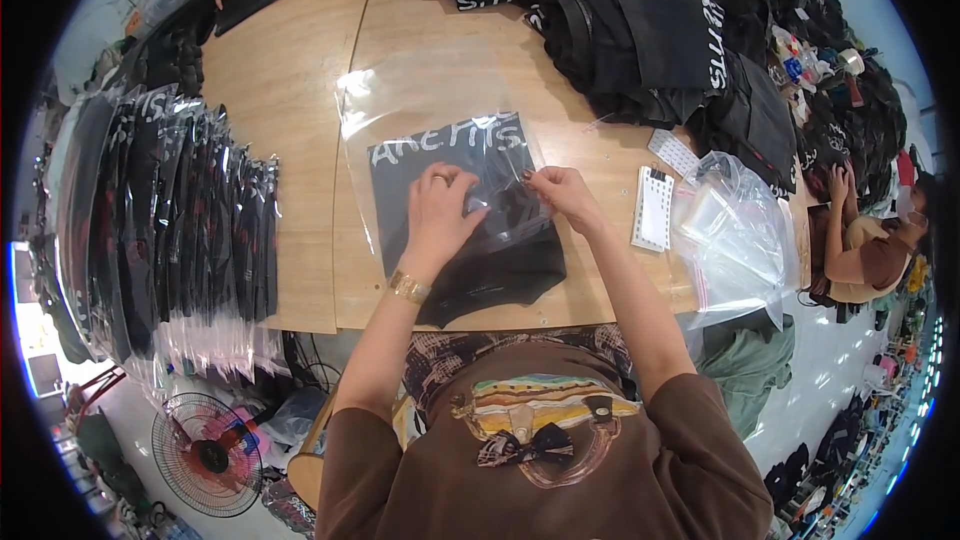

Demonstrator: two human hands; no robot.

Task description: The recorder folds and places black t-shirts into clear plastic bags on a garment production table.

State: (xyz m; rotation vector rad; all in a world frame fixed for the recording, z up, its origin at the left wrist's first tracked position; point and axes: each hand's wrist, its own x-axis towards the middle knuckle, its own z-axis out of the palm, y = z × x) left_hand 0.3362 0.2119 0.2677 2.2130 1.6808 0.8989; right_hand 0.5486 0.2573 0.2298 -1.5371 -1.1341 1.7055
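In front of me a folded black garment [480, 275] with white lettering lies on the wooden table, its upper part inside a clear plastic bag [430, 85]. The bag's far part lies beyond the garment and catches the light. My left hand [437, 210] rests on the garment and film, fingers bent and thumb apart, with a gold band on the wrist. With thumb and fingertips together, my right hand [565, 195] pinches the bag's right edge beside the garment.
Bagged black garments [180, 220] stand in a row at the left. A pile of black garments [640, 40] lies at the far right. White cards [654, 208] and a stack of clear bags [735, 240] lie right of my hand. A fan [208, 455] stands below left; co-workers [875, 255] are nearby.
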